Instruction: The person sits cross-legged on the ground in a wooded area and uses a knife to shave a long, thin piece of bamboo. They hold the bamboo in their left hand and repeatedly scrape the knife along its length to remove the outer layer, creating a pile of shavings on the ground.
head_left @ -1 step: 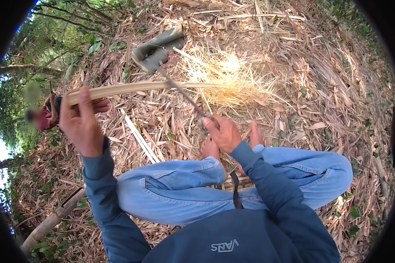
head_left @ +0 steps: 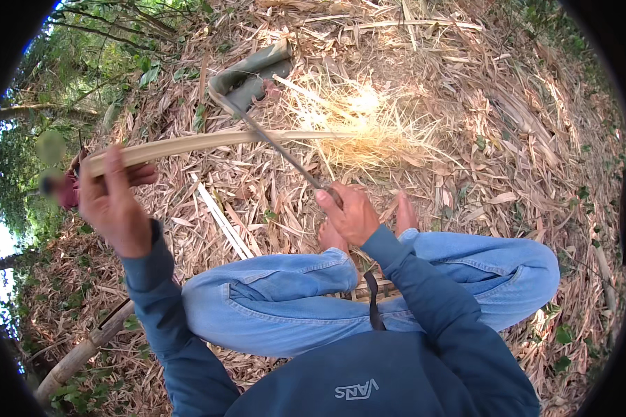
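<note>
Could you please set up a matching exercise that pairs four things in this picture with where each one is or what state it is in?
Things:
1. bamboo strip
2. long blade
3. green bamboo pieces
4. bamboo pole

Places or states:
A. gripped by the right hand
B. lying on the litter, lower left
C. held by the left hand
D. lying at the top, beyond the strip

Pairs: 1-C, 2-A, 3-D, 4-B

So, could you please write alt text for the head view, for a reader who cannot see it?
A person sitting cross-legged on dry leaf litter holds a long bamboo strip in the left hand and a long-bladed knife in the right hand, the blade crossing the strip. Split green bamboo pieces lie beyond, and pale shavings catch sunlight.
</note>
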A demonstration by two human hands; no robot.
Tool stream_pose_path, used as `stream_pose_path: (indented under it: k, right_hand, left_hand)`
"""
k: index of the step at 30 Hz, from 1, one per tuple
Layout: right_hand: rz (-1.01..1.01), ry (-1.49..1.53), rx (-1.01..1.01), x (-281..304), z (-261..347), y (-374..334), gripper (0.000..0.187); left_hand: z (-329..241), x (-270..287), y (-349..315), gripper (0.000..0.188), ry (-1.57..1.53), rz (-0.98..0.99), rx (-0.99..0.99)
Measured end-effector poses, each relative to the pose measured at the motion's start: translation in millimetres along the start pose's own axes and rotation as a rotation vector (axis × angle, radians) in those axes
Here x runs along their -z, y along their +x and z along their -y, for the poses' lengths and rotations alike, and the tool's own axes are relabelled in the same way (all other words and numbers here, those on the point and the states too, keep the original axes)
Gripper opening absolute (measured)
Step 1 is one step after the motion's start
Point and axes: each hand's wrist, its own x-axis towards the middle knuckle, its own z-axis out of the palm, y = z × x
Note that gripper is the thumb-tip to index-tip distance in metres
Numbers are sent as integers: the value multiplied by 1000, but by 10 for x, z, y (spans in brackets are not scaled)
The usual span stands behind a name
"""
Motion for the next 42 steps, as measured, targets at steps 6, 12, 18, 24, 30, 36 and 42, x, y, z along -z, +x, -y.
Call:
stream_pose_path:
  k: [6,12,18,24,30,36,42]
  right_hand:
    - [67,148,94,112,570,-153,51]
    - [67,129,332,219,695,-240,44]
    - [0,191,15,182,532,-141,50]
    - [37,114,159,97,270,-160,56]
    - [-200,-11,-164,153,-38,1,64]
    - [-197,-7,-74,76,-246,62,61]
    - [-100,-12,-233,137,-542,88,64]
  left_hand:
    - [-131,96,-139,23,-93,-39,42]
    - [23,-179,-289,29,-257,193,26]
    - [-17,-234,-288,32,-232,282,87]
    - [92,-243,-361,31,-267,197,67]
    - [173,-290,-294,30,-270,135,84]
    - [198,-316,-346,30,-271,104,98]
    - [185,-377,-281,29,-244,63,16]
